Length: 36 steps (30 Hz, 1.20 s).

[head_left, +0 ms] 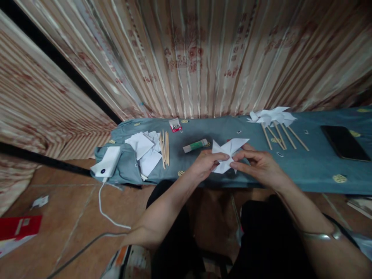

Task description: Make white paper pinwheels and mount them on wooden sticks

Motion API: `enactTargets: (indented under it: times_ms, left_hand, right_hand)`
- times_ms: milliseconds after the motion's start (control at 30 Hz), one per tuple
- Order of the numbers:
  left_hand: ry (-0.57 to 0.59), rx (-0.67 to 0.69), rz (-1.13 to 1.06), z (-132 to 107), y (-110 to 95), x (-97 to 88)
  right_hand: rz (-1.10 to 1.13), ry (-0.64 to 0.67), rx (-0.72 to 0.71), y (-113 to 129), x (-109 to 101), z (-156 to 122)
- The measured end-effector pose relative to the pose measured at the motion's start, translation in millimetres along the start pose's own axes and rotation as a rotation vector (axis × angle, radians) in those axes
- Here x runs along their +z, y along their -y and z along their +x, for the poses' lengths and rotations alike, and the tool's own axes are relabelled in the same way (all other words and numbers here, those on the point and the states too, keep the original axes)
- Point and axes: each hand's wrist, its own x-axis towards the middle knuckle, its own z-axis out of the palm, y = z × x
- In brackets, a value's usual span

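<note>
A white paper pinwheel (pixel 223 166) with folded points is held above the near edge of the cloth-covered bench. My left hand (pixel 205 162) grips its left side, the thumb pressed near the centre. From the right, my right hand (pixel 255 162) pinches the paper close to the middle with thumb and fingers. The fingers behind the paper are partly hidden. Just left of the pinwheel lies a glue stick (pixel 195 145) with a green label. Behind it sits a small open red-and-white box (pixel 175 125) of small metallic pieces.
Loose white paper squares (pixel 149 162) and several wooden sticks (pixel 165 149) lie on the left. Pinwheels on sticks (pixel 274 117) rest at the right, beside a black phone (pixel 345 142). A white device (pixel 108 162) with a cable stands at the left end. A curtain (pixel 186 58) hangs behind.
</note>
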Motion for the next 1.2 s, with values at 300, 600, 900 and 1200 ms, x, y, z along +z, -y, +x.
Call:
enactTargets:
  times_ms: [300, 600, 900, 1200]
  left_hand:
    - [-0.085, 0.050, -0.017, -16.7, 3.8, 11.3]
    - [-0.138, 0.199, 0.041, -7.7, -1.9, 9.2]
    - [-0.100, 0.188, 0.126, 24.9, -10.1, -0.4]
    - [-0.111, 0.125, 0.130, 49.2, -13.3, -11.7]
  right_hand:
    - [-0.043, 0.019, -0.080, 7.0, 0.5, -10.2]
    - [0.018, -0.088, -0.057, 1.7, 6.2, -0.9]
    - [0.015, -0.132, 0.004, -5.1, 6.1, 16.5]
    - [0.004, -0.141, -0.003, -21.8, 6.5, 37.1]
